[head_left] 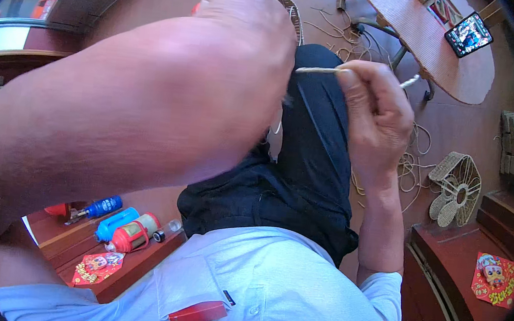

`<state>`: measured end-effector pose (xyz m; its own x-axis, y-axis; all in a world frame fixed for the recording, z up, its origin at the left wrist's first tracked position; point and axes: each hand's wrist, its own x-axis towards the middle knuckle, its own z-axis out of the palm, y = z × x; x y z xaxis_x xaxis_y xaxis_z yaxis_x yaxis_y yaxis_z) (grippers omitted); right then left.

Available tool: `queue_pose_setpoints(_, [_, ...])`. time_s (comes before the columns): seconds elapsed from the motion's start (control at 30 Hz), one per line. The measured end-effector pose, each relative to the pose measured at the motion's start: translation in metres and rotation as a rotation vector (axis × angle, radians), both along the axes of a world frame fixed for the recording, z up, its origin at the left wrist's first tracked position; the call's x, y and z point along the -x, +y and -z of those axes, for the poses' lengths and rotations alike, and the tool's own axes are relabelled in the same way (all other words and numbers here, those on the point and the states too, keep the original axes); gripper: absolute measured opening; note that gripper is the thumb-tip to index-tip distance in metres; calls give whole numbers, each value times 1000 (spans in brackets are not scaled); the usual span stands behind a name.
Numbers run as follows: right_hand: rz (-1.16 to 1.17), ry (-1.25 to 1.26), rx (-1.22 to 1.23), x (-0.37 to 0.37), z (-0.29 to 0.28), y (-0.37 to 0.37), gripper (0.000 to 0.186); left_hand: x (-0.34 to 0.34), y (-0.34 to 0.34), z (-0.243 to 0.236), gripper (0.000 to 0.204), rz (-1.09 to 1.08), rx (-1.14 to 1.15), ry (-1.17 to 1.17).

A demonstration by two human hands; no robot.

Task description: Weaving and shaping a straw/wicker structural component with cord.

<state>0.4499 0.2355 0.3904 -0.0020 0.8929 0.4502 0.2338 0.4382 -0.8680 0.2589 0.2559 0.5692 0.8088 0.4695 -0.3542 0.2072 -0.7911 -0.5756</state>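
Observation:
My right hand (380,111) is closed in a pinch on a thin, pale twisted cord (318,70). One length of it points left from the fingertips, over my dark trousers; a pale piece also shows beyond the knuckles. My left hand (244,26) is smeared by motion, its fingers hidden behind the raised forearm. Just past it, the rim of a woven basket (290,12) peeks out, mostly covered by the hand. Whether the left hand touches the basket, I cannot tell. Below that wrist, a small pale thing (276,140) shows against my trousers, its kind unclear.
Loose cord (417,172) lies tangled on the reddish floor at right, near a woven openwork piece (459,190). A round-ended table (463,73) bearing a phone (469,35) stands far right. Bottles (116,224) lie on the red bench at left.

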Motion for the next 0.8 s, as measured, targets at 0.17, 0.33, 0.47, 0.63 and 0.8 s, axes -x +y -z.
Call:
queue_pose_setpoints(0.17, [101, 269, 209, -52, 30, -4, 13, 72, 44, 21, 25, -78, 350, -553])
queue_pose_setpoints(0.33, [253, 465, 663, -98, 115, -36, 18, 157, 33, 62, 28, -1120, 501, -932])
queue_pose_setpoints(0.47, [389, 296, 975, -130, 204, -116, 24, 288, -26, 203, 29, -1571, 571, -1241])
queue_pose_setpoints(0.63, [415, 84, 1301, -152, 285, -233, 22, 350, -135, 373, 23, -1867, 900, -1144])
queue_pose_setpoints(0.8, [443, 176, 1442, -157, 325, -279, 23, 363, -225, 468, 22, -1865, 997, -1225])
